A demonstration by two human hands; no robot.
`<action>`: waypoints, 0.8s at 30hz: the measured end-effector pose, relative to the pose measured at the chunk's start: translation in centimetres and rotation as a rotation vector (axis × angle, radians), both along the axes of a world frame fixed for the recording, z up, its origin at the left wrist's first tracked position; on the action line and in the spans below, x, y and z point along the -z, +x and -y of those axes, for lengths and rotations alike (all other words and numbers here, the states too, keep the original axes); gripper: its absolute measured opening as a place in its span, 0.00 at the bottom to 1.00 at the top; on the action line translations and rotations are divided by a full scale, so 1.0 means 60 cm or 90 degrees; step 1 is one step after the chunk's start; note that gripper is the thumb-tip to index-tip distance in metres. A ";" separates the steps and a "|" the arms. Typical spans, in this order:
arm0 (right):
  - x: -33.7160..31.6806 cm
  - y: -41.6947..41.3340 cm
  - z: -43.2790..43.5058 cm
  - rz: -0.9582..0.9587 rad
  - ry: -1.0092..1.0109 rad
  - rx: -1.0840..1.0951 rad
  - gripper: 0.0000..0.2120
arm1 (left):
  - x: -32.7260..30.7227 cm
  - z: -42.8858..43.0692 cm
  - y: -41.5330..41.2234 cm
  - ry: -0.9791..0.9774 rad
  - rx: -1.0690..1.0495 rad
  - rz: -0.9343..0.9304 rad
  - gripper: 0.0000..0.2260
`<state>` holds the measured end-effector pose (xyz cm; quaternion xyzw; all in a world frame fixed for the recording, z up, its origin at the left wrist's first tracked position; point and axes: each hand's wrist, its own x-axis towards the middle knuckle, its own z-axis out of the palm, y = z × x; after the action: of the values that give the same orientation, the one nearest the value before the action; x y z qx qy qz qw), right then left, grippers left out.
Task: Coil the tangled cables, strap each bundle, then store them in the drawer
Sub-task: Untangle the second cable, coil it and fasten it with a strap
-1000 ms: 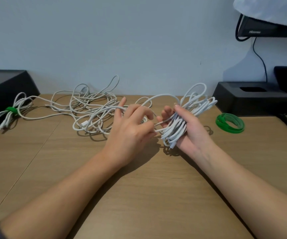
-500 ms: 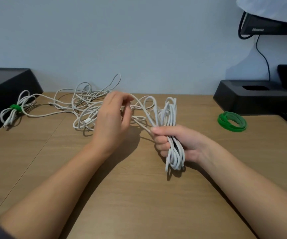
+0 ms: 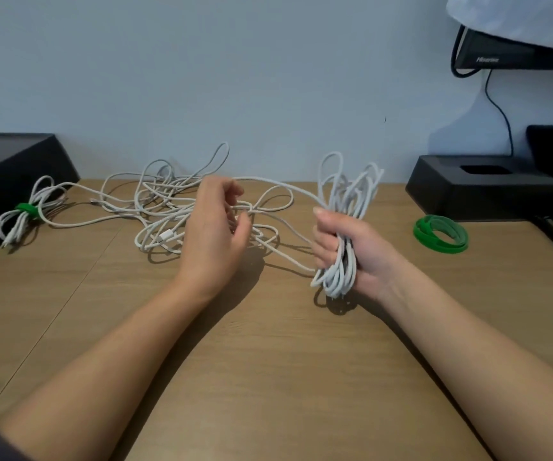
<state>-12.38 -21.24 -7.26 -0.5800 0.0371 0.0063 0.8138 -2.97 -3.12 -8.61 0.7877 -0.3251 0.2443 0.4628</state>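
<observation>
Right hand: the right hand (image 3: 351,247) is fisted around a white cable coil (image 3: 345,227), fingers wrapped tight across its middle, thumb on top.
Coil axis: the coil's long axis runs roughly upright, tipped slightly away from the person; its upper loops fan out above the fingers toward the wall, its lower loops hang below the fist, just above the wooden table (image 3: 268,361).
Free strand: one strand leaves the top of the fist and arcs leftward to the left hand (image 3: 215,227); another trails from the bottom loops to the left along the table.
Left hand: half open, fingers curled and apart; whether it pinches the strand I cannot tell.
Tangle: the loose cable pile (image 3: 168,207) lies beyond and left of the left fingers, spread flat.
Strapped bundle: a finished bundle (image 3: 25,211) with a green strap sits far left, beside a black box (image 3: 9,161).
Strap roll: green strap roll (image 3: 440,232) lies right of the right hand, near a black stand (image 3: 481,188).
Open room: bare table lies in front of both hands, toward the person.
</observation>
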 end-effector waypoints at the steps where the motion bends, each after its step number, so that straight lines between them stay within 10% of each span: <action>1: 0.001 0.003 0.003 0.019 0.024 0.043 0.16 | 0.002 0.001 -0.002 0.014 0.014 0.011 0.15; 5: 0.001 0.005 0.012 0.079 0.158 0.194 0.17 | 0.001 0.003 -0.002 -0.014 0.001 0.034 0.19; 9: -0.004 0.000 0.019 0.092 0.224 0.238 0.17 | 0.003 -0.011 0.014 0.022 0.007 -0.015 0.03; 24: 0.000 -0.006 -0.016 0.031 -0.144 0.118 0.03 | 0.017 0.016 -0.005 0.363 0.154 0.201 0.16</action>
<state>-12.77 -20.27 -7.26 -0.6620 0.0715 -0.0870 0.7410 -3.26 -4.08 -9.66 0.7934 -0.5391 0.2059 0.1936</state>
